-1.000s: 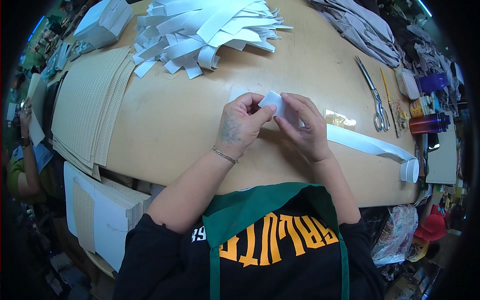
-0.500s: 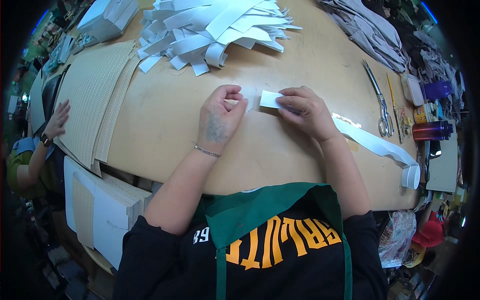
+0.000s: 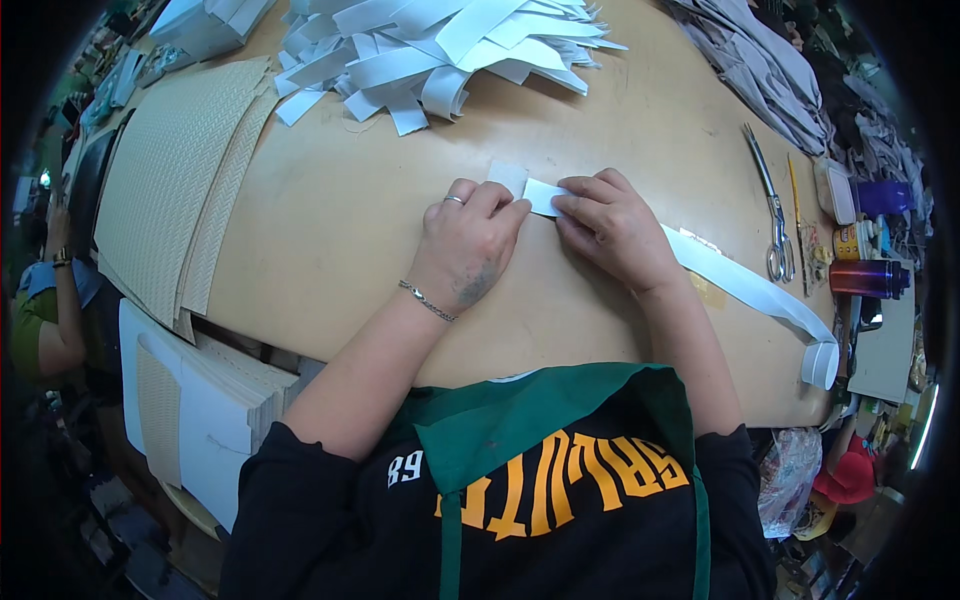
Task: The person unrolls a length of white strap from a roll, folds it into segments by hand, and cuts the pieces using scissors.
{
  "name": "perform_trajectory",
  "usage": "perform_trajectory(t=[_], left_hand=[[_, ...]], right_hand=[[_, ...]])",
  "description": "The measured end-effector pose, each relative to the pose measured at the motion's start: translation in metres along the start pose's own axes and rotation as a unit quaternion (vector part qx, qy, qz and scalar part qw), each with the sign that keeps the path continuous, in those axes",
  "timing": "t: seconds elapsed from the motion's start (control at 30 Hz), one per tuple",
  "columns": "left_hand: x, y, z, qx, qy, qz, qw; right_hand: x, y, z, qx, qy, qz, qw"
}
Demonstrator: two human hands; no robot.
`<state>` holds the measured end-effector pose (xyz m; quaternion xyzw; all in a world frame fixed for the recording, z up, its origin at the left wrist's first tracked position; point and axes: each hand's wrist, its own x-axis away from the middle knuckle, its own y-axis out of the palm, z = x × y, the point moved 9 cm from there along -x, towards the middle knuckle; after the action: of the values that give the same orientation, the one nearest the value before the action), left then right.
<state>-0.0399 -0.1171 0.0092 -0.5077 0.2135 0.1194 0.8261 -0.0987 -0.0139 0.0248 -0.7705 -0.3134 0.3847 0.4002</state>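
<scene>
My right hand (image 3: 620, 235) pinches the end of a white strip (image 3: 540, 196) at the middle of the table. The strip runs beneath that hand and reappears as a long band (image 3: 750, 290) ending in a loose roll (image 3: 820, 365) on the right. My left hand (image 3: 470, 245) is curled just left of the strip's end, fingertips down by a small pale translucent piece (image 3: 508, 174); what, if anything, it grips is hidden.
A pile of cut white strips (image 3: 450, 50) lies at the back, textured cream sheets (image 3: 170, 190) at the left. Scissors (image 3: 775, 220), grey cloth (image 3: 750, 70) and a metallic bottle (image 3: 865, 279) are on the right. A co-worker's arm (image 3: 65, 310) shows at far left.
My hands have parted since one second ago, the right drawing the strip's end flat. My left hand has since turned palm-down and moved right toward it. The co-worker's arm has moved too.
</scene>
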Motion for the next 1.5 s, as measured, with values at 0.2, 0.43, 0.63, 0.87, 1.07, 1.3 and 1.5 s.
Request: perform_trajectory(t=[0.2, 0.43, 0.63, 0.87, 1.07, 1.3, 1.5], left_hand=[[0.0001, 0.0004, 0.0061, -0.048, 0.017, -0.014, 0.999], [0.0021, 0.0038, 0.0063, -0.065, 0.026, -0.018, 0.997], [0.0025, 0.0060, 0.0046, -0.066, 0.018, -0.035, 0.997], [0.0035, 0.0092, 0.0016, -0.072, 0.000, -0.052, 0.996], [0.0033, 0.0085, 0.0016, -0.060, -0.004, -0.050, 0.997], [0.0031, 0.0082, 0.0016, -0.057, -0.006, -0.045, 0.997], [0.0037, 0.0094, 0.0013, -0.059, -0.008, -0.052, 0.997]], right_hand=[[0.0004, -0.0007, -0.0011, 0.006, -0.010, 0.004, 1.000], [0.0035, 0.0033, -0.0010, 0.015, -0.019, 0.013, 1.000], [0.0048, 0.0015, -0.0012, 0.001, -0.010, 0.033, 0.999], [0.0036, 0.0029, 0.0011, 0.009, -0.004, 0.046, 0.999], [0.0037, 0.0034, 0.0027, 0.008, -0.007, 0.046, 0.999], [0.0042, 0.0039, -0.0007, 0.018, -0.017, 0.061, 0.998], [0.0041, 0.0057, 0.0015, 0.016, -0.009, 0.057, 0.998]])
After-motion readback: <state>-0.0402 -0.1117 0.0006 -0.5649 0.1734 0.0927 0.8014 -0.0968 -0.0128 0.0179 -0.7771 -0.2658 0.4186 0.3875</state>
